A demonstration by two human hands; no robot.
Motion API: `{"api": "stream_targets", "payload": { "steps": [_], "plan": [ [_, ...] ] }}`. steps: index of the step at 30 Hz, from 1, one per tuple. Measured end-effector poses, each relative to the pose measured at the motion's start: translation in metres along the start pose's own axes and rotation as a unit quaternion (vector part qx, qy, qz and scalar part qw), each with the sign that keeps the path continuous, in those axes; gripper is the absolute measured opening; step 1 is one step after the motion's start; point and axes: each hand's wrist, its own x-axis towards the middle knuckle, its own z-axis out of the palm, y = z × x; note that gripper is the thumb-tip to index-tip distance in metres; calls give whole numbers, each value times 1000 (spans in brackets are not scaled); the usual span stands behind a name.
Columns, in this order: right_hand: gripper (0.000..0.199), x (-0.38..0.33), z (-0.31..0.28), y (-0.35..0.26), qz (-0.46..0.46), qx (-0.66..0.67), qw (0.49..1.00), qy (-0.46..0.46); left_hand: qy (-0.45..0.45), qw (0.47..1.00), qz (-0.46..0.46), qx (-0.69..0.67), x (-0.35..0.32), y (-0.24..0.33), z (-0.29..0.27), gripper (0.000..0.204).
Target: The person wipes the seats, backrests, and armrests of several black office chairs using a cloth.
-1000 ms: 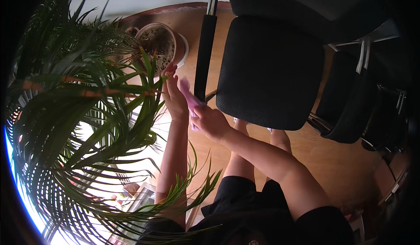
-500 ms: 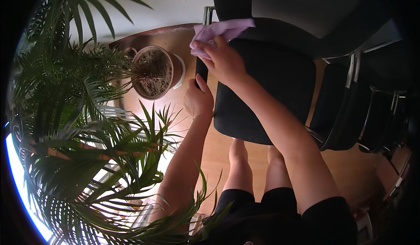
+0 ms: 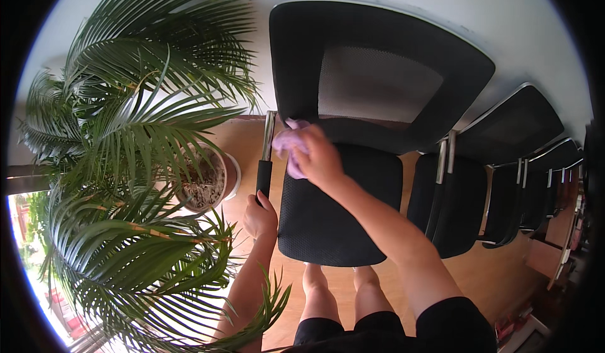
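A black office chair with a mesh back (image 3: 378, 82) and a padded seat (image 3: 340, 208) stands in front of me against the wall. My left hand (image 3: 260, 216) is wrapped round the front end of its left armrest (image 3: 264, 175), a black grip on a chrome bar. My right hand (image 3: 318, 157), slightly blurred, is closed on a crumpled purple cloth (image 3: 293, 140). It holds the cloth above the seat's back left corner, just right of the armrest. Whether the cloth touches the chair I cannot tell.
A palm (image 3: 145, 126) spreads long fronds on the left, partly over my left forearm. Its pot (image 3: 229, 175) stands beside the chair. More black chairs (image 3: 454, 195) line the wall to the right. A bright window (image 3: 38, 258) lies at the far left.
The view has shifted up, showing the whole chair back. My right hand and the cloth have moved from over the armrest to just right of it. My left hand still grips the armrest.
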Motion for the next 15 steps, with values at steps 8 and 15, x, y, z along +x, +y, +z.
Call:
{"api": "stream_targets", "payload": {
  "steps": [8, 15],
  "plan": [
    [37, 160, -138, -99, -220, -241, 934, 147, -10, 1000, -17, 2, 1, -10, -4, 42],
    [3, 216, -115, -98, -301, -326, 889, 115, -17, 1000, -21, 6, -5, 7, 2, 44]
  ]
}}
